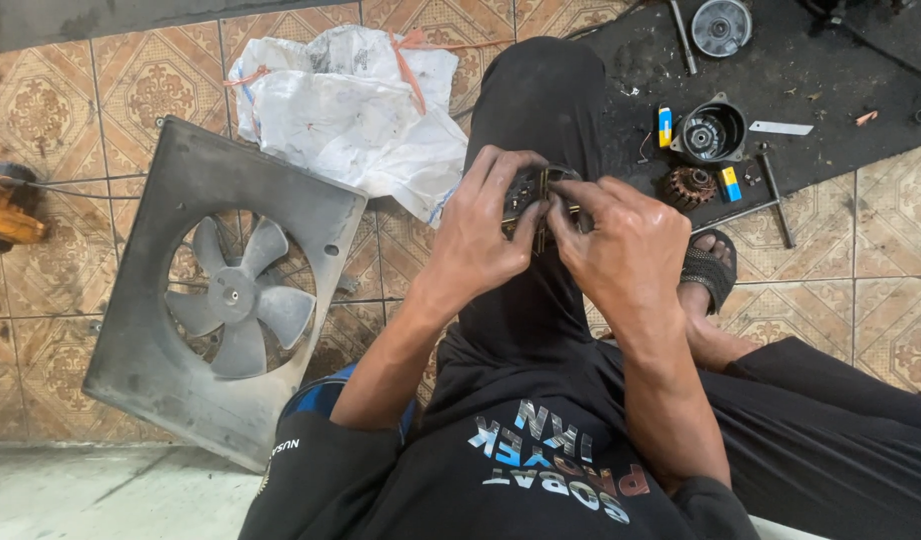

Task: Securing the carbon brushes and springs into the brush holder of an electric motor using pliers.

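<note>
Over my raised knee, my left hand [484, 232] and my right hand [621, 240] both grip a small dark round motor part [537, 192] with brass-coloured metal pieces. Fingers of both hands wrap its edges, and my right fingertips press on its middle. Much of the part is hidden by my fingers. My black trousers lie directly beneath it.
A grey fan shroud with a five-blade fan [233, 297] lies on the tiled floor at left. A crumpled white sack [351, 105] sits behind it. On a black mat [841, 90] at upper right lie a motor housing [713, 132], a copper armature [690, 186], rods and small parts. An orange tool [9, 212] is at far left.
</note>
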